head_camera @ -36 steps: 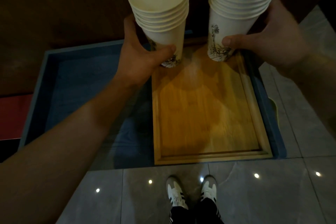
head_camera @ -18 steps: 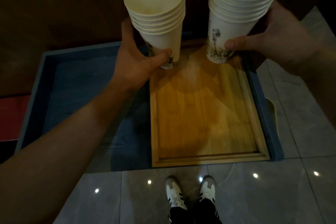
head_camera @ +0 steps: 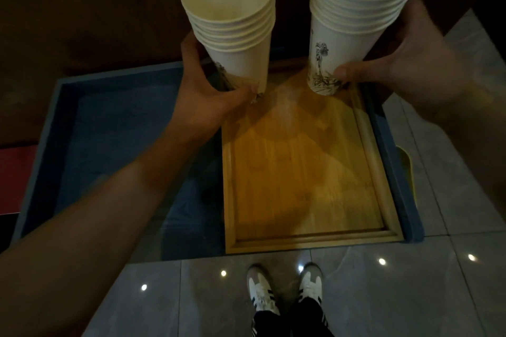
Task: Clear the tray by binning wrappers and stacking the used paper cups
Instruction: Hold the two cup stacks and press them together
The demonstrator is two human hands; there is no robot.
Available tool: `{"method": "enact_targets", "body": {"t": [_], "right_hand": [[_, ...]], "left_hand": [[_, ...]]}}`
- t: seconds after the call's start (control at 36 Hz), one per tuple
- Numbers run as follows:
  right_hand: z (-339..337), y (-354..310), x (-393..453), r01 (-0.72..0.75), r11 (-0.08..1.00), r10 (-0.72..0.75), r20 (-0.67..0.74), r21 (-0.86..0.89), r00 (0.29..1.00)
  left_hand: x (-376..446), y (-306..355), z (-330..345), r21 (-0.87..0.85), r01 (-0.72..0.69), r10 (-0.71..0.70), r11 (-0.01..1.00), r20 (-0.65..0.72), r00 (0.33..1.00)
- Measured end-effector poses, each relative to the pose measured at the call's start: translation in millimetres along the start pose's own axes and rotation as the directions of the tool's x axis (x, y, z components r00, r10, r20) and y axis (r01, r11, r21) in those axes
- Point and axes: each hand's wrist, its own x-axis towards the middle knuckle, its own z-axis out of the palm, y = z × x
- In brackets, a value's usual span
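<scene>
My left hand grips the base of a stack of several white paper cups, held upright above the far left corner of the wooden tray. My right hand holds a second stack of several white paper cups with a black drawing on the side, above the tray's far right corner. Both stacks are in the air, side by side and apart. Nothing lies on the tray's bare wooden floor. No wrappers are in view.
The wooden tray rests on the right part of a low blue table with a raised rim. Grey floor tiles and my two shoes lie below. A yellow-green object peeks out right of the table. Dark wall behind.
Both stacks have risen slightly above the tray. The left stack has shifted a little to the left.
</scene>
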Motion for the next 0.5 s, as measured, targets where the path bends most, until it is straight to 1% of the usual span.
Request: {"method": "enact_targets", "body": {"t": [0.17,0.36,0.5], "right_hand": [[8.1,-2.5,-1.1,0.041,0.999,-0.04,-0.037,0.013,0.999],[5.4,-5.1,-1.9,0.044,0.998,-0.045,-0.023,-0.043,0.999],[3.3,-8.7,-1.1,0.017,0.999,-0.017,0.004,-0.046,1.0]], "left_hand": [[4.8,4.3,-1.4,-0.057,0.008,-0.009,0.998,-0.01,1.0],[4.2,3.3,-4.3,-0.019,-0.015,0.015,1.0,-0.01,1.0],[2.8,0.7,-3.9,-0.003,-0.031,0.031,1.0,-0.03,0.999]]}}
